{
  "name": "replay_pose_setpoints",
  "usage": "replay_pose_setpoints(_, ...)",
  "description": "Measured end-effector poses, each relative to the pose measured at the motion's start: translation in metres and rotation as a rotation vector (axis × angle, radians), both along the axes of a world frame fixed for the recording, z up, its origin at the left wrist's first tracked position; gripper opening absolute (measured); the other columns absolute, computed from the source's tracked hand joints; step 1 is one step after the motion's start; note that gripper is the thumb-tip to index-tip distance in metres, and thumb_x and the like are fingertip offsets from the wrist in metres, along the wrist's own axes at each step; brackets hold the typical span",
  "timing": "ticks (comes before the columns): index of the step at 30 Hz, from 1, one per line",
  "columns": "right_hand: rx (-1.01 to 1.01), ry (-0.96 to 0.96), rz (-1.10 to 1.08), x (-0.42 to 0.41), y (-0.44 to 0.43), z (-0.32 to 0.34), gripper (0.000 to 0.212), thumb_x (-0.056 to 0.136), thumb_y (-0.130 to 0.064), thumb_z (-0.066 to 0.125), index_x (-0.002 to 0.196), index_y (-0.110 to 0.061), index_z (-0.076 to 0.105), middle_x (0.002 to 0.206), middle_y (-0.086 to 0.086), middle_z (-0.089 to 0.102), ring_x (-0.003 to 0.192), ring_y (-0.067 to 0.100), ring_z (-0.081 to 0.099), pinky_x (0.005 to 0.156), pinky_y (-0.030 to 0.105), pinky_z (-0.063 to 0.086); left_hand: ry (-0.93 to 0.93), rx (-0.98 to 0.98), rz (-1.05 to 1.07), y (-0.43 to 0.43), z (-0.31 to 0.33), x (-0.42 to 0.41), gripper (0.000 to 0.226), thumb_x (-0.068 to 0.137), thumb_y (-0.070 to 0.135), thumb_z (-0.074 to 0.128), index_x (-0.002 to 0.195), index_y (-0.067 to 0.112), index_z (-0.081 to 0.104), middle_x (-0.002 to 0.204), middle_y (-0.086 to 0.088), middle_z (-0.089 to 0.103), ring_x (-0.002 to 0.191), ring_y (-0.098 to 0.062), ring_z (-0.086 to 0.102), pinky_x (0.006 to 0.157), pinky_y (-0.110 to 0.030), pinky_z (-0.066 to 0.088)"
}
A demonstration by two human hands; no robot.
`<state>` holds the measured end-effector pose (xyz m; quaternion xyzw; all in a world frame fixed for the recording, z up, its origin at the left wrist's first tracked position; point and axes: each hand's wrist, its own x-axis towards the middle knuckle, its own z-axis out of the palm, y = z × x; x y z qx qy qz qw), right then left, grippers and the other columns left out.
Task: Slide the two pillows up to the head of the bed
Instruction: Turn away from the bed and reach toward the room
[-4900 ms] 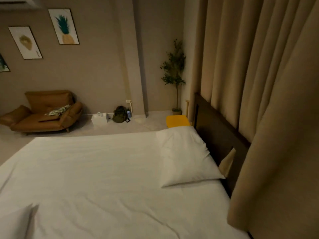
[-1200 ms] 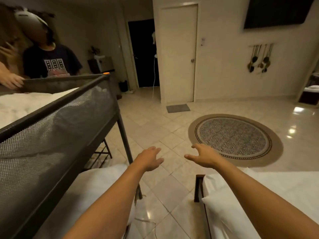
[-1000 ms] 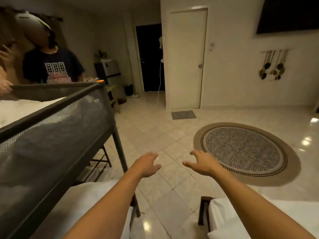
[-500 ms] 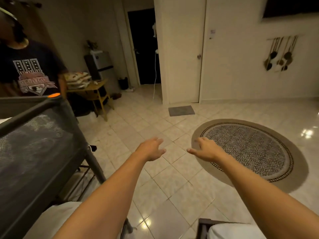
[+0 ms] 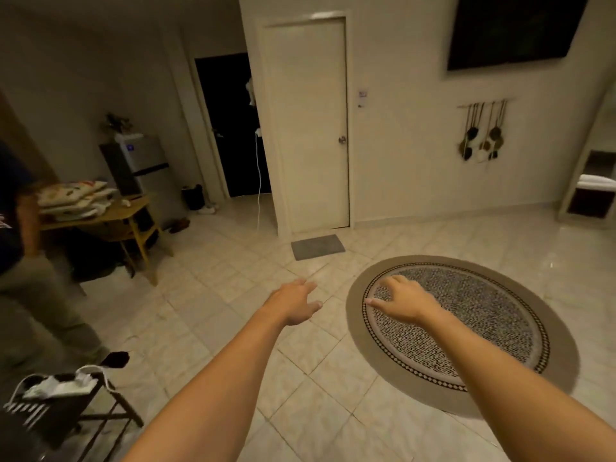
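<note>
We hold our bare left hand (image 5: 293, 303) and bare right hand (image 5: 401, 303) out over the pale tiled floor (image 5: 233, 328), fingers loosely spread and grasping nothing, probably only for balance. The right hand hovers above the round patterned woven rug (image 5: 466, 328). Neither the 2 pillows nor the bed is in view.

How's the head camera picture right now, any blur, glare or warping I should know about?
Head view: dim, warm indoor light; left hand and right hand fairly sharp, both open and empty; the person at the left edge is smeared by motion blur; faint glare on the glossy floor tiles at right; wide-angle bending of the white door frame; no bed or pillows in frame.
</note>
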<state>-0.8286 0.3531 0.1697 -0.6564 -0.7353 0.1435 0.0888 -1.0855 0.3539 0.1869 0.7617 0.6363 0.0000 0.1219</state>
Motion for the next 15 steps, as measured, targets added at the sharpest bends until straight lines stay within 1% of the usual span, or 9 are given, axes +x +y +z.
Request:
replay_pose_setpoints(3, -0.015, -0.022, -0.054, -0.004, 0.054, -0.002, 0.084, 0.081, -0.076, 0.043, 0.147, -0.025, 0.036, 0.157, 0.005, 0.031, 0.140, 0.033, 0.034, 0.107, 0.057, 0.038, -0.024, -0.008, -0.058, 0.060, -0.004, 0.001, 0.065, 0.098, 0.050, 0.046, 0.155, 0.024, 0.027, 0.164, -0.003, 0.019, 0.148, -0.027, 0.024, 0.118, -0.042, 0.025)
replay_pose_setpoints(6, -0.023, -0.010, -0.137, -0.002, 0.094, -0.005, 0.083, 0.082, -0.076, 0.042, 0.147, -0.024, 0.036, 0.157, 0.004, 0.031, 0.140, 0.031, 0.034, 0.107, 0.056, 0.038, 0.015, -0.010, -0.138, 0.118, -0.004, 0.004, 0.066, 0.097, 0.050, 0.046, 0.155, 0.026, 0.026, 0.164, -0.003, 0.019, 0.149, -0.025, 0.022, 0.119, -0.042, 0.024)
replay_pose_setpoints(8, -0.010, -0.025, -0.180, 0.003, 0.116, -0.004, 0.083, 0.082, -0.077, 0.041, 0.146, -0.025, 0.036, 0.157, 0.003, 0.031, 0.140, 0.032, 0.033, 0.107, 0.057, 0.037, 0.016, 0.006, -0.185, 0.157, -0.003, 0.014, 0.066, 0.097, 0.051, 0.046, 0.155, 0.025, 0.027, 0.164, -0.005, 0.020, 0.148, -0.027, 0.024, 0.118, -0.043, 0.025)
replay_pose_setpoints(12, -0.013, -0.028, -0.296, 0.030, 0.148, -0.005, 0.084, 0.081, -0.078, 0.040, 0.147, -0.027, 0.035, 0.157, 0.003, 0.031, 0.140, 0.030, 0.033, 0.107, 0.057, 0.037, 0.017, 0.022, -0.304, 0.215, 0.003, 0.049, 0.067, 0.096, 0.051, 0.046, 0.154, 0.025, 0.027, 0.163, -0.006, 0.022, 0.148, -0.027, 0.025, 0.118, -0.046, 0.026)
replay_pose_setpoints(15, 0.013, -0.026, -0.395, 0.064, 0.171, -0.001, 0.082, 0.082, -0.077, 0.041, 0.146, -0.026, 0.036, 0.156, 0.004, 0.032, 0.140, 0.030, 0.034, 0.108, 0.056, 0.037, -0.005, 0.047, -0.410, 0.259, 0.007, 0.092, 0.067, 0.096, 0.052, 0.047, 0.154, 0.026, 0.028, 0.163, -0.005, 0.023, 0.147, -0.027, 0.027, 0.117, -0.047, 0.027)
